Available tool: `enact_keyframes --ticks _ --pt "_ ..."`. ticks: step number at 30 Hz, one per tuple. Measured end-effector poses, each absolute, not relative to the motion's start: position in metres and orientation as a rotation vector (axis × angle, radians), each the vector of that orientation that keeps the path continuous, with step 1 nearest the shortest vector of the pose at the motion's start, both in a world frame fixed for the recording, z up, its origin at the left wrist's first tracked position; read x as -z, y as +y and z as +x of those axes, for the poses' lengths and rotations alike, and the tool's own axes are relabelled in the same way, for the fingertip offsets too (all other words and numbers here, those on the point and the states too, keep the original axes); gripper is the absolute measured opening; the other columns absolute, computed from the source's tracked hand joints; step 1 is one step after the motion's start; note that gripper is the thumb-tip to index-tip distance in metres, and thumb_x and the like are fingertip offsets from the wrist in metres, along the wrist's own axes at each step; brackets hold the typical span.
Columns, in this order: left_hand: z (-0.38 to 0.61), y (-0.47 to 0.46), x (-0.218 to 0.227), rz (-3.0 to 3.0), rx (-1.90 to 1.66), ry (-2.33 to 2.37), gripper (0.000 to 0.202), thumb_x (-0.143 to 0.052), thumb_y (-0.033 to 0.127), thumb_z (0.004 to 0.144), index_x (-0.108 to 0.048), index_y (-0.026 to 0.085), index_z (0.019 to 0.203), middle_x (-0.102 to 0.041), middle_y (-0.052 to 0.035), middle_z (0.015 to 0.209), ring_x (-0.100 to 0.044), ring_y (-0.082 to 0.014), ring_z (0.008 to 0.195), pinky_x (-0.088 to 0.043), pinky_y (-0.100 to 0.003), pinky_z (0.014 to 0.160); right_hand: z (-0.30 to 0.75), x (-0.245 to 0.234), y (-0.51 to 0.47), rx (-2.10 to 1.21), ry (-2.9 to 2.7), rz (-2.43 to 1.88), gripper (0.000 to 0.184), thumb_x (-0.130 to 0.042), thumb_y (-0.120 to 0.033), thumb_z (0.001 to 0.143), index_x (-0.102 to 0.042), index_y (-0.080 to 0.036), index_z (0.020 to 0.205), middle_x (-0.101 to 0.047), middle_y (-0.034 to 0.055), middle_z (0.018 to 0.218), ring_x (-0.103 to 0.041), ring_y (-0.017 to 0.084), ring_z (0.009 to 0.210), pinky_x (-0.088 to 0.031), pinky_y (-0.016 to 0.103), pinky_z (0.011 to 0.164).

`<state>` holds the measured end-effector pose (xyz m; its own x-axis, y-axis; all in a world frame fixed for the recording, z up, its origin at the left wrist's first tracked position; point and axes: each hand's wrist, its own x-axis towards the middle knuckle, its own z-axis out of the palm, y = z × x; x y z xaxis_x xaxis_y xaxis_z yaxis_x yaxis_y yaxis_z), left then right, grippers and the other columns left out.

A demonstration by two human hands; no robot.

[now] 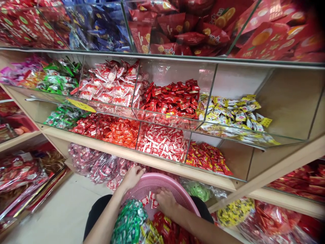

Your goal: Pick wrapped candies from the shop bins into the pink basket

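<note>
A pink plastic basket [175, 181] with mesh sides rests between the knees. My left hand [132, 177] is closed at its far-left rim, with the fingertips partly hidden. Inside the basket my right hand [165, 200] has its fingers curled at a few red-and-white wrapped candies [153, 200]; part of the grip is out of sight. Nearer to me lie piles of green wrapped candies [130, 220], yellow wrapped candies [151, 234] and red wrapped candies [169, 228]. Matching red-and-white candies [162, 142] fill a lower shelf compartment just beyond the basket.
Glass-fronted shelves [162, 57] of wrapped sweets rise ahead. A wooden shelf edge [152, 162] runs close past the basket. Bagged candies [101, 166] lie beneath it on the left, with yellow candy bags [236, 210] at right. Pale floor [68, 200] shows at left.
</note>
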<state>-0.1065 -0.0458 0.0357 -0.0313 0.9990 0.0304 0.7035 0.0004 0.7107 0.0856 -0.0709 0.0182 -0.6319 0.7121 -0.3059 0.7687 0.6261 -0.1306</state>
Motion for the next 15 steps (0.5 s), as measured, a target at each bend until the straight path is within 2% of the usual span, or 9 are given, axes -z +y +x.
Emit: enact_keyframes --ticks 4,7,9,12,15 --pt "-0.107 -0.046 -0.034 1.749 -0.776 1.791 0.039 -0.039 0.050 0.082 -0.057 0.018 0.067 -0.061 -0.0016 0.063 -0.054 -0.0167 0.061 -0.034 -0.025 0.057 0.090 -0.037 -0.074 0.376 2.632 1.224 0.025 -0.066 -0.024 0.072 -0.067 -0.013 0.095 -0.063 0.0134 0.106 -0.054 0.028 0.104 -0.041 0.037 0.089" --pt "-0.108 -0.045 -0.032 1.752 -0.769 1.799 0.040 -0.040 0.051 0.081 -0.056 0.018 0.065 -0.059 -0.0008 0.061 -0.053 -0.0167 0.060 -0.033 -0.024 0.056 0.098 -0.078 -0.074 0.392 2.783 1.150 0.027 -0.058 -0.029 0.081 -0.061 -0.015 0.104 -0.062 0.0117 0.107 -0.055 0.025 0.101 -0.042 0.034 0.085" --pt "-0.108 -0.044 -0.031 1.751 -0.762 1.802 0.040 -0.040 0.051 0.082 -0.055 0.018 0.064 -0.058 -0.0006 0.060 -0.053 -0.0168 0.061 -0.033 -0.024 0.057 0.104 -0.117 -0.070 0.371 2.925 1.109 0.023 -0.053 -0.032 0.085 -0.060 -0.017 0.100 -0.063 0.0096 0.102 -0.056 0.022 0.096 -0.042 0.032 0.082" --pt "-0.108 -0.043 -0.031 1.745 -0.751 1.805 0.040 -0.039 0.051 0.082 -0.056 0.018 0.065 -0.059 -0.0011 0.061 -0.053 -0.0172 0.061 -0.033 -0.024 0.057 0.111 -0.172 -0.055 0.296 3.085 1.104 0.018 -0.046 -0.028 0.089 -0.059 -0.016 0.092 -0.063 0.0074 0.096 -0.056 0.018 0.091 -0.040 0.028 0.079" --pt "-0.107 -0.043 -0.031 1.745 -0.746 1.804 0.041 -0.039 0.052 0.082 -0.056 0.018 0.065 -0.059 -0.0012 0.062 -0.052 -0.0169 0.061 -0.032 -0.024 0.056 0.115 -0.206 -0.030 0.074 3.108 1.195 0.019 -0.041 -0.022 0.091 -0.058 -0.016 0.091 -0.062 0.0080 0.095 -0.054 0.018 0.089 -0.038 0.027 0.077"
